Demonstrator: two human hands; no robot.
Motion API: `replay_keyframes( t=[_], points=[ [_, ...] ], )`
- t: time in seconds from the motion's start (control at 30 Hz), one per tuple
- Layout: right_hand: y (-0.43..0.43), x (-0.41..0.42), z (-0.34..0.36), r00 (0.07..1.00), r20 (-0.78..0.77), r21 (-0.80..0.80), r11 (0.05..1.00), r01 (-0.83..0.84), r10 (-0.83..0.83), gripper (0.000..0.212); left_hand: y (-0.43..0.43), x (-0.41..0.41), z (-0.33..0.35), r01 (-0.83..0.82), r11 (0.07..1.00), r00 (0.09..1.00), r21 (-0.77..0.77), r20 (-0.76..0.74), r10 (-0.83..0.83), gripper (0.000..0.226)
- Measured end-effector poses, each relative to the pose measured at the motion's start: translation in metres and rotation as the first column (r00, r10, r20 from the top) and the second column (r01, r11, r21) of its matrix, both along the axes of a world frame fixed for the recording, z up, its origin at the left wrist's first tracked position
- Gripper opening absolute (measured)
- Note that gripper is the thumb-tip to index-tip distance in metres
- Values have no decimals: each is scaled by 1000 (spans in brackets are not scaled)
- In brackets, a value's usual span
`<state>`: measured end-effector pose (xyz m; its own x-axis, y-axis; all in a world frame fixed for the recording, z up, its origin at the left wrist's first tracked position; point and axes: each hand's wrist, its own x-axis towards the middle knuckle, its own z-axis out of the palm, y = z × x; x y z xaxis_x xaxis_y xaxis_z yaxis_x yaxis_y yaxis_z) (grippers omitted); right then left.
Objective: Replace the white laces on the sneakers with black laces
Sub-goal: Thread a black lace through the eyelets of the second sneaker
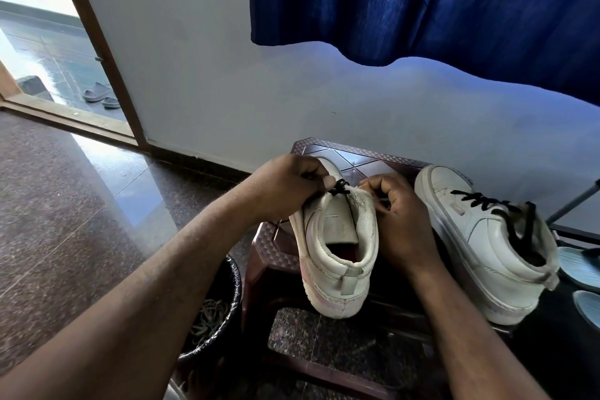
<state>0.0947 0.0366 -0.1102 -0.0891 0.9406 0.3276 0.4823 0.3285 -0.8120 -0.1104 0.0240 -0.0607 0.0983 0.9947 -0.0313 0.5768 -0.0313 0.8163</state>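
Between left hand [285, 187] and right hand [401, 217], sneaker [337, 256], black lace [340, 187]

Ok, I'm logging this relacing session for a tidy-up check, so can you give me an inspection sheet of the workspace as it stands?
Surface: dark brown plastic stool against the white wall.
Job's things: near sneaker tilted, with a black lace at its top; second sneaker to the right, already black-laced, ends loose.
Clutter: black bin on the floor left of the stool, pale loops inside, unclear what.
Hands: left hand pinches the black lace; right hand has fingers curled at the near sneaker's collar, hold hidden.
Cables: nothing seen.
Surroundings: blue curtain, open doorway with sandals outside, blue slippers at right.
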Motion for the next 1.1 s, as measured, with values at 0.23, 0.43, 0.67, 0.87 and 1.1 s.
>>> replay_keyframes(
  t=[0.23, 0.43, 0.67, 0.87, 1.1],
  points=[
    [0, 0, 1, 992, 102, 11, 997, 74, -75, 7, 4, -1, -6, 10, 997, 996, -73, 88, -4, 33],
    [-2, 3, 4, 998, 51, 46, 999, 20, -22, 4, 9, 0, -13, -35, 993, 980, -116, 191, 57, 27],
    [-1, 2, 4, 999, -16, 1, 999, -48, 48, 12, 5, 2, -9, -55, 982, 957, -180, 272, 103, 25],
    [5, 2, -1, 999, 5, 29, 998, -51, 51, 10, 8, 0, -12, -76, 989, 959, -130, 261, 108, 29],
    [5, 11, 0, 998, 25, 8, 999, -50, 50, 13, 11, -9, -16, -27, 995, 967, -101, 250, 51, 10]
  ],
)
